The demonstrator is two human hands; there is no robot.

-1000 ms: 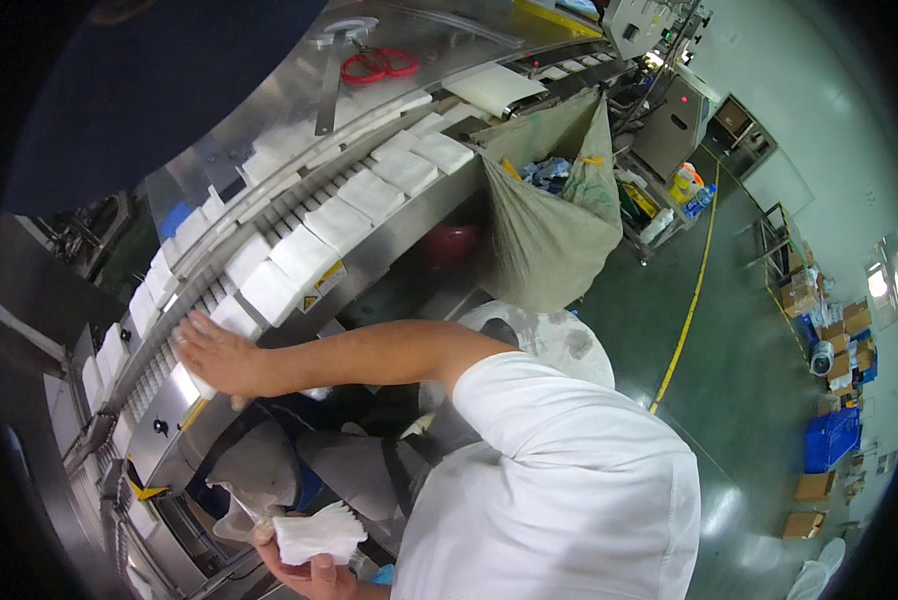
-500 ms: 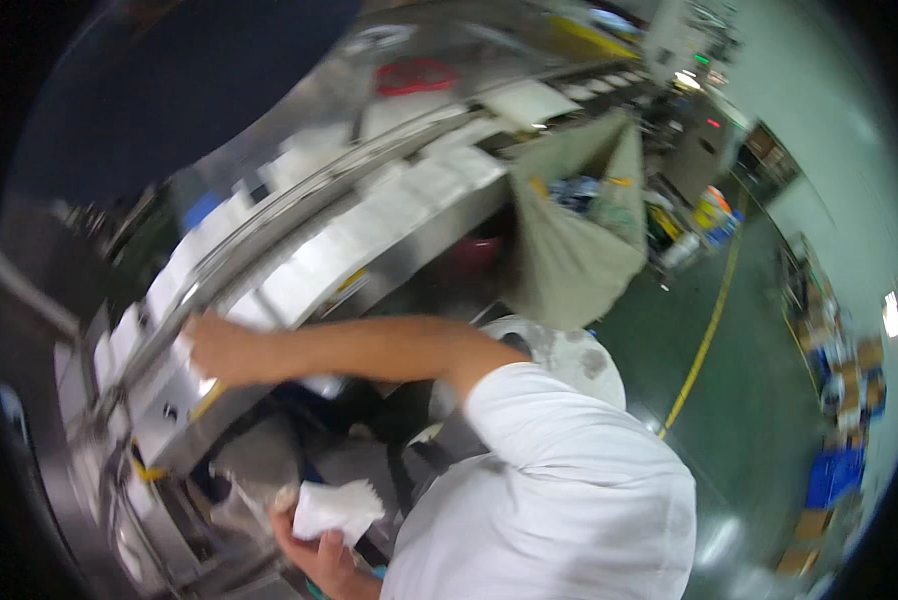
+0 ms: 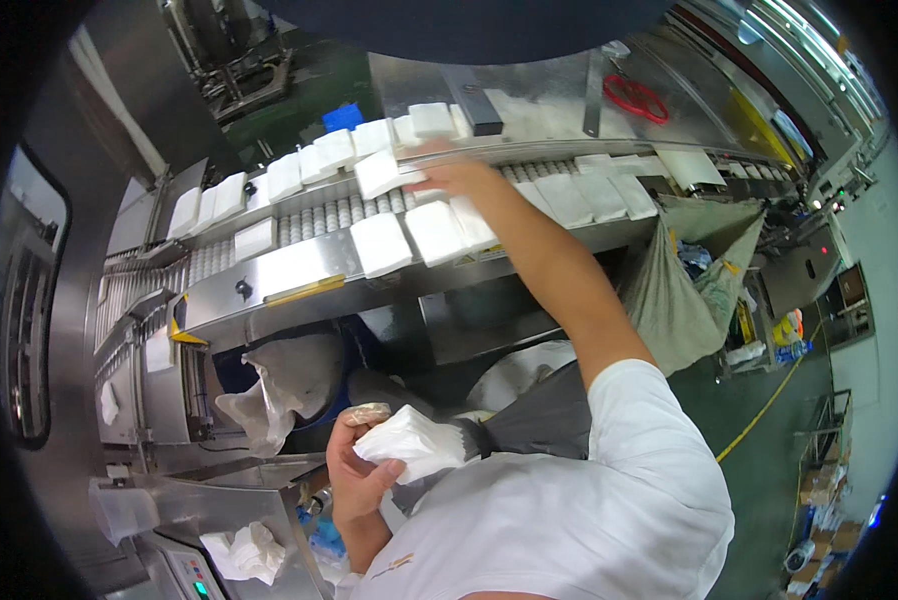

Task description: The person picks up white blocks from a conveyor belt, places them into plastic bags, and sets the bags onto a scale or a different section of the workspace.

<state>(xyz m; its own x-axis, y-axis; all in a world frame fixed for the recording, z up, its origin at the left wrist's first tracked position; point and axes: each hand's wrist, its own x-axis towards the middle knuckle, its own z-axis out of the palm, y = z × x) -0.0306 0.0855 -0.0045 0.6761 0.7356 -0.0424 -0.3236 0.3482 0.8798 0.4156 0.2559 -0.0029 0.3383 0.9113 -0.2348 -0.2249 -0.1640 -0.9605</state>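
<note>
held stack: left hand [image 3: 361,478] is clamped around a white tissue stack [image 3: 417,446], thumb on top, fingers under; sits low in view, just in front of the person's chest, well apart from the line.
right hand: right hand [image 3: 456,177] reaches far forward over the roller conveyor [image 3: 329,218], fingers spread and blurred, over the white tissue packs [image 3: 434,232]. Fingertips look to touch one pack [image 3: 381,172] at the far rail; cannot tell whether it is gripped.
packs on line: white rectangular stacks lie in two loose rows along the rollers, some skewed, some overlapping the near edge. More run off to the right [image 3: 594,195] and to the left [image 3: 209,200].
conveyor frame: stainless side plate [image 3: 299,285] below the near row, with a yellow strip [image 3: 304,292] on it.
below line: crumpled clear plastic bag [image 3: 269,395] hangs under the frame, beside the held stack.
right side: grey-green sack [image 3: 674,300] hangs open at the conveyor's end, scraps inside.
top: red ring-shaped part [image 3: 637,97] lies on the steel cover behind the line; blue bin [image 3: 341,116] further back.
bottom left: crumpled white tissue [image 3: 244,550] on a machine panel [image 3: 184,570] with small lit buttons.
floor: green, with a yellow line [image 3: 769,400]; cartons [image 3: 819,485] stacked at far right.
</note>
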